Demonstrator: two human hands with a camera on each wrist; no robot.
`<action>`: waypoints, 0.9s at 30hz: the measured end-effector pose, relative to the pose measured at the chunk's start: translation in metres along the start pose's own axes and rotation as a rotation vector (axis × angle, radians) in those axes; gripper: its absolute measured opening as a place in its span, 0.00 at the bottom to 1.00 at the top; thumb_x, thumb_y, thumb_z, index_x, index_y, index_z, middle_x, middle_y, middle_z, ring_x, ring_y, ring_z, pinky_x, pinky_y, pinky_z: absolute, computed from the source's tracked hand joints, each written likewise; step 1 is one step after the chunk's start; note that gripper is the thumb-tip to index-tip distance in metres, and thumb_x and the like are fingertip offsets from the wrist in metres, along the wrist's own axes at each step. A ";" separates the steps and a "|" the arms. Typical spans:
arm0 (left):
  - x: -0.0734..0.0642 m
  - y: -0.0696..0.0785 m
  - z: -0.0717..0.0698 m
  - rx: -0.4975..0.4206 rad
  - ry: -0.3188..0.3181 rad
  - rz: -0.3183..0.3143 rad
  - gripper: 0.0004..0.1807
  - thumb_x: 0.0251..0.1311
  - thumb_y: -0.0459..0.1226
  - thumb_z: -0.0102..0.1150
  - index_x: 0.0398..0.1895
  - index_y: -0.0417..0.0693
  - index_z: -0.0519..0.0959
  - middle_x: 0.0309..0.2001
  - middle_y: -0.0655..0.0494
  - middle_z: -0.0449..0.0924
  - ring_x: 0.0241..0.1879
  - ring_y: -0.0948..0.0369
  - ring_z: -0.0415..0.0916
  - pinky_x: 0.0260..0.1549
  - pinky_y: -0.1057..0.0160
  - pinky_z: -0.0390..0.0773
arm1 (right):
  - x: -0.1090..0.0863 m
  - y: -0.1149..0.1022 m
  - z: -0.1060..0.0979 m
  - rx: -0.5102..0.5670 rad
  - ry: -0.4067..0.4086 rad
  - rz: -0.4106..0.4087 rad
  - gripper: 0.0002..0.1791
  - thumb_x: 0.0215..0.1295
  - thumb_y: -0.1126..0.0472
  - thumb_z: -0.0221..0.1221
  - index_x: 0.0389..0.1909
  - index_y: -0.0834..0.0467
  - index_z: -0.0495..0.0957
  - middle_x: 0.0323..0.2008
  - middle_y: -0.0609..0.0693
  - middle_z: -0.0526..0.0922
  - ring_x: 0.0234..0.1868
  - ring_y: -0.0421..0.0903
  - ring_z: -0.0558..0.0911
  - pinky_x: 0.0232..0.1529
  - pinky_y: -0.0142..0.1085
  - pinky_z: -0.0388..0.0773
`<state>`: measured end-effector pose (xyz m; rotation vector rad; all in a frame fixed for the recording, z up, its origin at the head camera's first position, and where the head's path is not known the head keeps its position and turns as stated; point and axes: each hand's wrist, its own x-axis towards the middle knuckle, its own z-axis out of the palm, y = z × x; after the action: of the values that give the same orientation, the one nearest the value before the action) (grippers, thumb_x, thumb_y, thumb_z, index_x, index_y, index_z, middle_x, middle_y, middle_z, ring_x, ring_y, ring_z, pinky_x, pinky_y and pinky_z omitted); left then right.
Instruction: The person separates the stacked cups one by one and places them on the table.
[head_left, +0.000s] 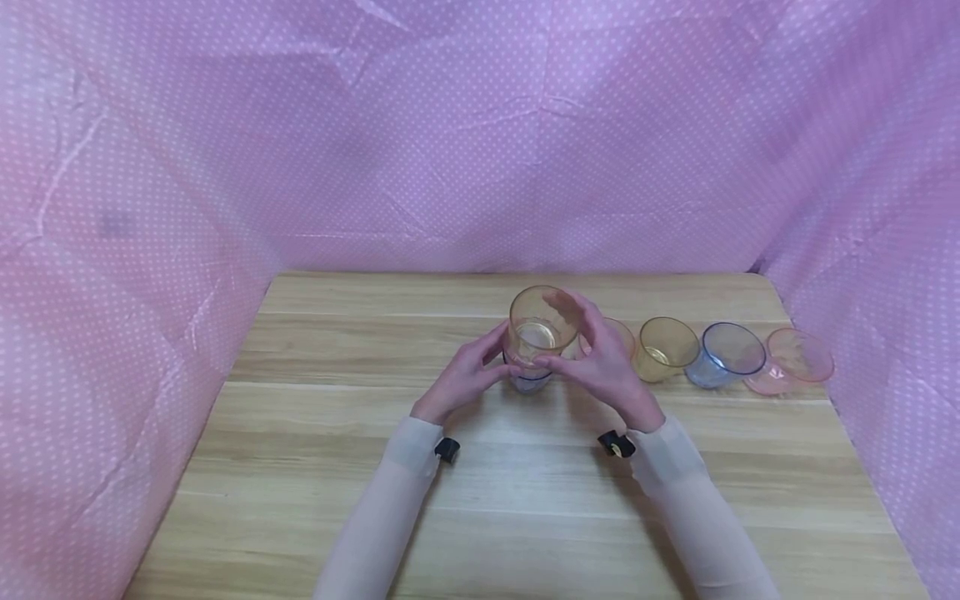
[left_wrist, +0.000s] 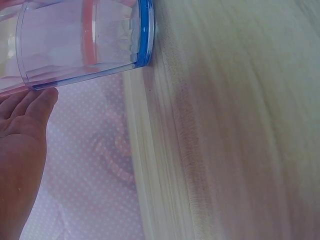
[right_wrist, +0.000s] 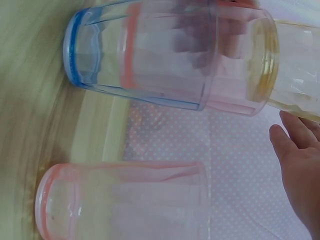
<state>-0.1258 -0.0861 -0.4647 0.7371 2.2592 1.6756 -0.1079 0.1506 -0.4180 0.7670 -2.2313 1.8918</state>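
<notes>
A blue-tinted clear cup [head_left: 530, 386] stands upright on the table, with a pink cup [right_wrist: 235, 92] nested in it. A yellow cup [head_left: 534, 310] sits in the pink cup's mouth at the top of this stack. My left hand [head_left: 468, 372] holds the stack from the left around the blue cup's upper part, thumb in front; in the left wrist view its fingertips [left_wrist: 47, 100] lie along the blue rim. From the right, my right hand [head_left: 603, 367] grips the yellow cup between thumb and fingers. Some right fingers are hidden behind that cup.
To the right of the stack runs a row of upright cups: a pink cup [head_left: 621, 335] partly behind my right hand, a yellow cup [head_left: 667, 343], a blue cup [head_left: 729, 354] and a pink cup [head_left: 798, 354]. Pink dotted cloth [head_left: 480, 167] surrounds the wooden table [head_left: 337, 467].
</notes>
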 end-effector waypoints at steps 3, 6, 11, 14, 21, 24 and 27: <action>0.000 0.001 0.000 -0.005 0.002 -0.004 0.45 0.66 0.31 0.67 0.81 0.39 0.54 0.78 0.42 0.58 0.75 0.49 0.63 0.74 0.61 0.64 | 0.000 -0.002 0.000 -0.003 0.011 -0.032 0.55 0.44 0.83 0.74 0.75 0.65 0.59 0.73 0.63 0.70 0.75 0.52 0.67 0.81 0.46 0.55; 0.000 0.001 0.000 -0.012 0.001 -0.004 0.44 0.66 0.30 0.67 0.81 0.39 0.55 0.78 0.42 0.59 0.75 0.49 0.63 0.74 0.62 0.64 | -0.001 -0.004 -0.001 -0.013 0.021 -0.070 0.55 0.43 0.83 0.74 0.75 0.66 0.59 0.72 0.64 0.71 0.75 0.48 0.68 0.79 0.40 0.58; 0.000 -0.001 0.000 -0.001 -0.001 0.005 0.44 0.66 0.31 0.66 0.82 0.40 0.55 0.78 0.43 0.59 0.75 0.50 0.63 0.73 0.64 0.64 | -0.002 -0.007 -0.003 -0.033 0.050 -0.134 0.56 0.41 0.83 0.76 0.74 0.68 0.60 0.70 0.66 0.73 0.73 0.46 0.71 0.77 0.40 0.63; -0.001 -0.001 0.000 0.000 -0.005 0.007 0.44 0.67 0.31 0.66 0.82 0.40 0.55 0.79 0.45 0.58 0.76 0.52 0.61 0.74 0.65 0.63 | -0.004 -0.008 -0.005 -0.023 0.064 -0.142 0.56 0.40 0.85 0.75 0.74 0.68 0.61 0.69 0.66 0.73 0.72 0.46 0.72 0.77 0.40 0.64; -0.002 -0.003 0.000 -0.009 -0.010 0.034 0.43 0.68 0.32 0.65 0.82 0.41 0.54 0.79 0.52 0.61 0.77 0.56 0.58 0.75 0.63 0.62 | -0.012 -0.013 -0.012 0.018 0.082 -0.122 0.56 0.41 0.86 0.73 0.75 0.68 0.61 0.69 0.68 0.71 0.71 0.46 0.72 0.76 0.38 0.65; -0.002 -0.003 0.000 -0.004 -0.012 0.038 0.43 0.68 0.33 0.65 0.82 0.40 0.54 0.79 0.52 0.60 0.77 0.57 0.58 0.75 0.63 0.62 | -0.015 -0.014 -0.015 0.036 0.097 -0.113 0.55 0.41 0.86 0.73 0.74 0.69 0.60 0.69 0.67 0.72 0.71 0.47 0.72 0.76 0.38 0.65; -0.002 -0.003 0.001 0.002 -0.016 0.030 0.44 0.68 0.33 0.65 0.82 0.41 0.53 0.79 0.54 0.60 0.77 0.58 0.58 0.75 0.64 0.61 | -0.019 -0.015 -0.018 0.055 0.118 -0.110 0.55 0.40 0.87 0.72 0.74 0.70 0.60 0.69 0.65 0.73 0.71 0.46 0.73 0.76 0.38 0.65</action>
<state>-0.1250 -0.0870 -0.4682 0.7851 2.2505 1.6749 -0.0889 0.1721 -0.4081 0.7477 -2.0331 1.9013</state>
